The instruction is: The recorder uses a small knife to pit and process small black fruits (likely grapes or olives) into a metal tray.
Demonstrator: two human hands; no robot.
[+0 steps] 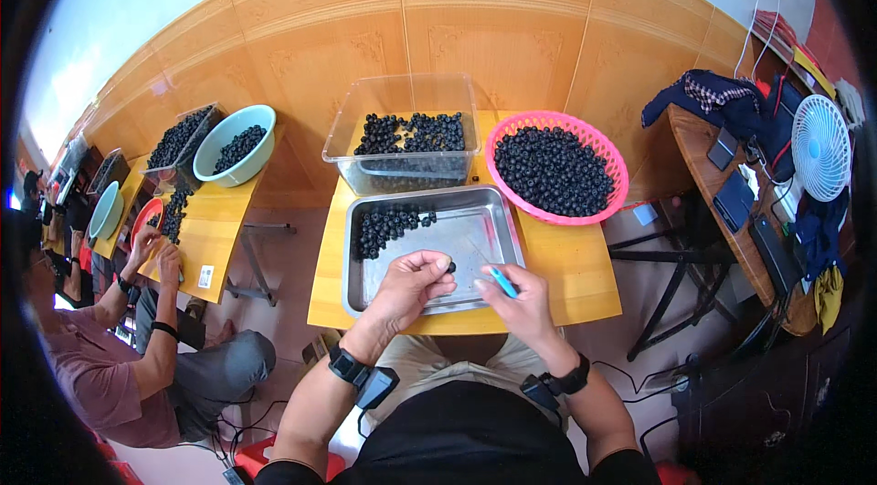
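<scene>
Over the near part of a shallow metal tray point(358, 280), my left hand point(409, 288) pinches a small black ball point(451, 267) between thumb and fingertips. My right hand point(524, 306) is closed round the blue handle of a thin pick-like tool point(501, 281). Its slender tip is hard to make out and points up and away over the tray, apart from the ball. Several more black balls point(384, 231) lie in the tray's far left corner.
Behind the tray stands a clear plastic bin point(402, 170) with black balls; a pink basket point(623, 176) full of them stands right. Further right, a brown table point(699, 152) carries a white fan point(821, 145) and phones. At left, another person point(137, 375) works beside a pale green bowl point(265, 156).
</scene>
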